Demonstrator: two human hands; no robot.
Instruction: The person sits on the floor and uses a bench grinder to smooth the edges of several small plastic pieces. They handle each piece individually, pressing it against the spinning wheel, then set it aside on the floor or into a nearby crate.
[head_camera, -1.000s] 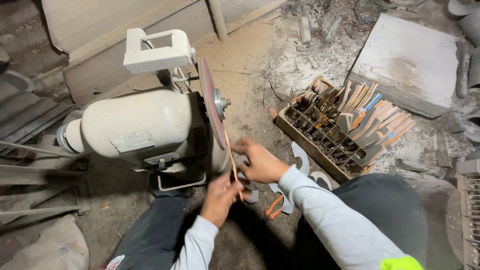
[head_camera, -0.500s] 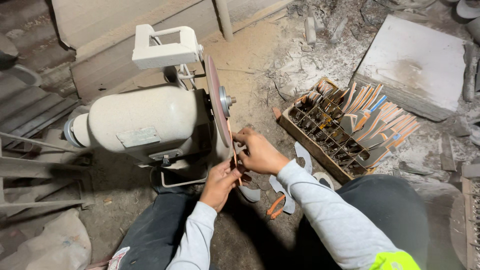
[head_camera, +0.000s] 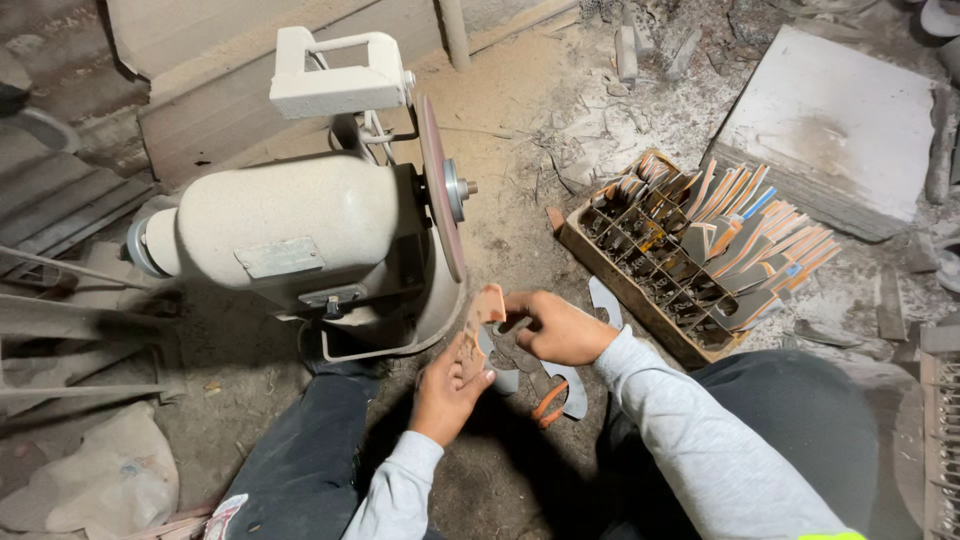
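Note:
I sit on a dusty floor before a cream bench grinder (head_camera: 285, 235) with a reddish disc (head_camera: 440, 185). Both hands hold one flat, orange-brown, rust-coloured blade-like piece (head_camera: 485, 308) just below the disc's lower edge. My left hand (head_camera: 450, 385) grips its lower end. My right hand (head_camera: 560, 328) holds its upper part from the right. The piece stands nearly upright and looks just clear of the disc. Flat grey metal cut-outs (head_camera: 572, 385) lie on the floor under my hands, one with orange handles (head_camera: 545, 402).
A wooden divided crate (head_camera: 640, 290) of orange and blue handled pieces stands at my right. A grey slab (head_camera: 830, 125) lies beyond it. Metal rods (head_camera: 70, 340) and a sack (head_camera: 95, 480) are at the left. My dark-trousered knees flank my arms.
The piece has come down off the disc's edge and sits lower, between my hands. My view has moved closer and shifted a little.

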